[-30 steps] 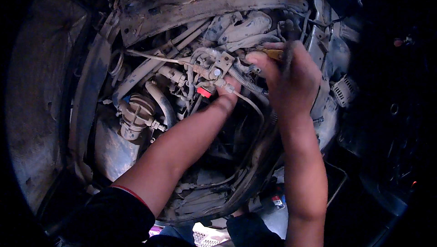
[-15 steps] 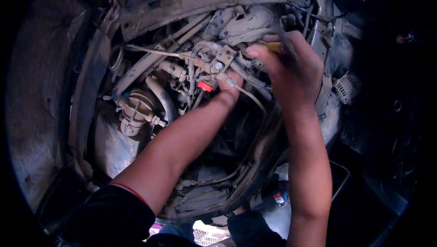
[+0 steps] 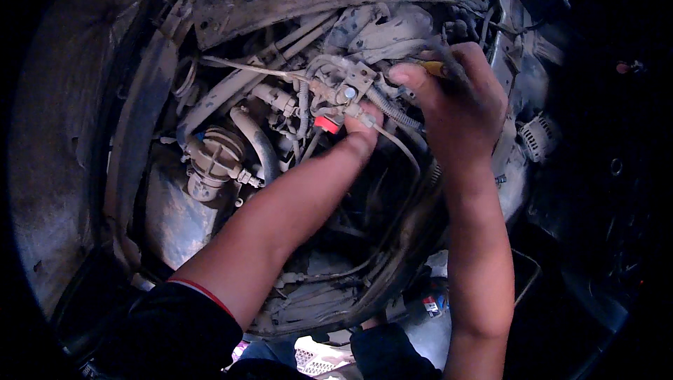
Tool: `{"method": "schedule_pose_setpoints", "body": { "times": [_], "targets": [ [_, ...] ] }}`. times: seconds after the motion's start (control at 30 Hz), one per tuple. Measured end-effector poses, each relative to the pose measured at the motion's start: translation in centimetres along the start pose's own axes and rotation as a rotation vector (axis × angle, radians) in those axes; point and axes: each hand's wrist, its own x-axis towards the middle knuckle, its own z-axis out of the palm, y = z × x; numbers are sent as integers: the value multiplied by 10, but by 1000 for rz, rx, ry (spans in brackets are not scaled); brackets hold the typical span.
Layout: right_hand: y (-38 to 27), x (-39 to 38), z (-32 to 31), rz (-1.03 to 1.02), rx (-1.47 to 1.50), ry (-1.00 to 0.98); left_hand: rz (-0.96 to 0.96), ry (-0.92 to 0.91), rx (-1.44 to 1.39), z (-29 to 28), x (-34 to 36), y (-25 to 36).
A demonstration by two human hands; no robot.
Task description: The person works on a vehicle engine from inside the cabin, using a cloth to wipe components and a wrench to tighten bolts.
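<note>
Dim, cool-tinted light falls mostly on the middle, fading to near black at the right and around the curved fisheye rim. The white mesh panel (image 3: 321, 362) at the lower edge glares; the right hand (image 3: 466, 103) looks shadowed and slightly blurred.

Dusty canister (image 3: 216, 157) – pale slotted housing (image 3: 538, 137)

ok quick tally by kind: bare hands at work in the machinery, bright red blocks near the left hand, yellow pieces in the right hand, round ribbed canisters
Bare hands: 2, left hand and right hand
Bright red block: 1
Yellow piece: 1, in the right hand's grip
Round ribbed canister: 1
Total: 5
</note>
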Motion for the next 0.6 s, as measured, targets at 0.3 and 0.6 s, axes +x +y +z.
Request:
{"method": "schedule_pose_setpoints", "body": {
  "times": [0.3, 0.6],
  "targets": [
    [-2, -1, 0, -3, 41, 52, -49, 82, -272, -10, -2, 11],
    [-4, -6, 11, 65, 460, 112, -105, 84, -303, -27, -5, 27]
  ]
}}
